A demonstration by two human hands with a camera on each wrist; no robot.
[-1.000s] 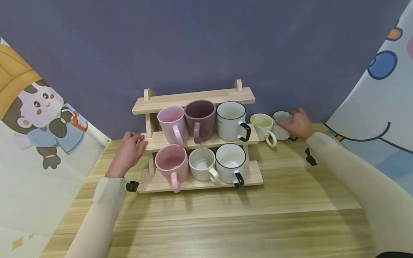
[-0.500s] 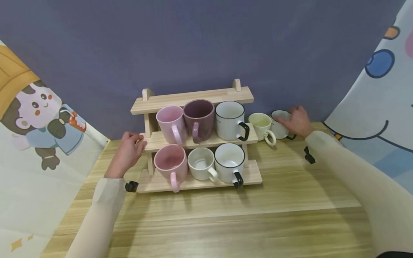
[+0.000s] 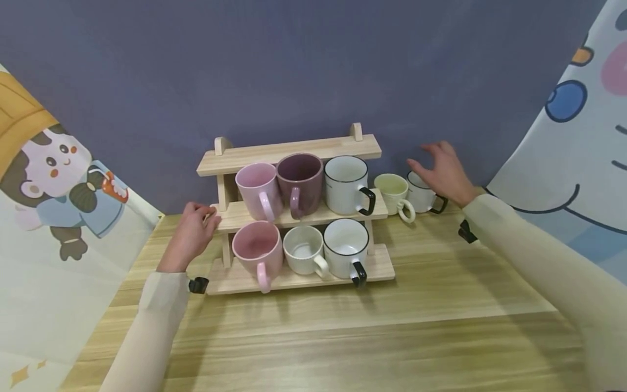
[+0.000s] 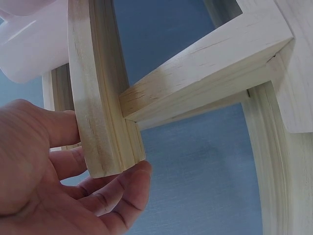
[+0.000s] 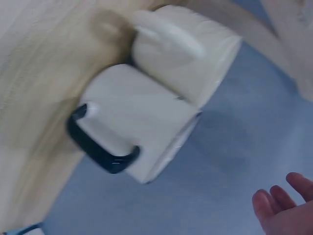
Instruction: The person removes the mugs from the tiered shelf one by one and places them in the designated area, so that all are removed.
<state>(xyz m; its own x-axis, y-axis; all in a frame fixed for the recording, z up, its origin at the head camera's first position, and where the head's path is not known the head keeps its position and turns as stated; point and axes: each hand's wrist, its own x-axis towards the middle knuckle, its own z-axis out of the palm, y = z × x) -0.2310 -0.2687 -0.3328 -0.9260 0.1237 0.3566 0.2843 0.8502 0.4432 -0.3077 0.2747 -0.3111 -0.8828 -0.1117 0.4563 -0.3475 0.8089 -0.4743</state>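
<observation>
My left hand [image 3: 192, 234] holds the left end of the middle board of a wooden tiered rack [image 3: 294, 151]. In the left wrist view, the thumb and fingers lie on either side of the board end [image 4: 100, 117]. My right hand [image 3: 447, 173] hovers above a white mug [image 3: 419, 198] with a black rim and black handle, thumb and fingers spread apart with nothing between them. In the right wrist view, its fingertips [image 5: 261, 205] show well apart from that mug. Beside the mug, to its left, stands a pale green mug [image 3: 393, 199] with a ring-shaped handle.
The rack's middle board bears a light pink mug [image 3: 257, 190], a purple mug [image 3: 306, 190] and a white black-handled mug [image 3: 343, 190]. Below are a pink mug [image 3: 254, 250], a small cream mug [image 3: 301, 256] and another white mug [image 3: 340, 256]. A dark cloth wall [image 3: 294, 71] rises behind.
My right hand has let go of the white mug at the far right and lifted above it, its fingers spreading. My left hand stays on the rack. The head view has shifted slightly.
</observation>
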